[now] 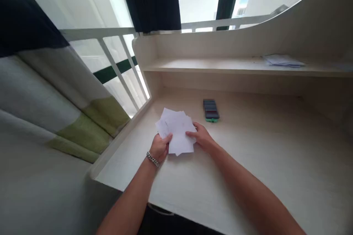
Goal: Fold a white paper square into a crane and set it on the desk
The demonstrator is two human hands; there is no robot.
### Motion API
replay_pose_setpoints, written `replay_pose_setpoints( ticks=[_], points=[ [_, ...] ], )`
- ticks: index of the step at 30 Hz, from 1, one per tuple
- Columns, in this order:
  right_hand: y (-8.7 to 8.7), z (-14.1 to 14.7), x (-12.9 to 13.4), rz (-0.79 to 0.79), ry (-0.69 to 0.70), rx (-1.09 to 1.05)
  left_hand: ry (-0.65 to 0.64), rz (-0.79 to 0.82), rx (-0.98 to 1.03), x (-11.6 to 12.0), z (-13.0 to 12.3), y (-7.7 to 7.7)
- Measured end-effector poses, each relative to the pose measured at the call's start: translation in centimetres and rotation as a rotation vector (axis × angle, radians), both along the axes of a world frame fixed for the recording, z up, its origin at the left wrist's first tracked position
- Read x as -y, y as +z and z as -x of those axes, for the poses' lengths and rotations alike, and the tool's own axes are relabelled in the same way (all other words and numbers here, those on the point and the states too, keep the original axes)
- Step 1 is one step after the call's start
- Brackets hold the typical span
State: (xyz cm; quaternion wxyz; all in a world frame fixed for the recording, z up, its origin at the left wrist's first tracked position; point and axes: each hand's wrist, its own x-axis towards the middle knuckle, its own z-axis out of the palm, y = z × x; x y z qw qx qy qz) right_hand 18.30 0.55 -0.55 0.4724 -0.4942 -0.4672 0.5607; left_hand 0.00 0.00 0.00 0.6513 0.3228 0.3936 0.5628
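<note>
Several sheets of white paper (179, 132) show in the head view, fanned unevenly over the desk (248, 154); whether they touch it I cannot tell. The left hand (160, 147) closes on their lower left edge, thumb on top; the right hand (203, 137) pinches the right edge, its fingers partly hidden. The sheets look light, thin and easily creased, likely to slide apart, so gentle pinches at opposite edges suit them.
</note>
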Motion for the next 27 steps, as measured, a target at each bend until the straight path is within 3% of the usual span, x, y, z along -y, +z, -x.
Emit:
replay_pose_setpoints(
  ticks=[9, 16, 27],
  points=[
    [-1.5, -0.4, -0.2, -0.026, -0.010, 0.117, 0.018, -0.007, 0.011, 0.3, 0.1, 0.0],
    [-1.5, 0.1, -0.2, -0.058, -0.043, 0.142, 0.154, -0.014, -0.017, -0.2, -0.3, -0.5],
    [-1.8, 0.7, -0.5, -0.079, -0.151, 0.141, 0.131, 0.010, 0.040, -0.1, -0.3, 0.1]
  ],
)
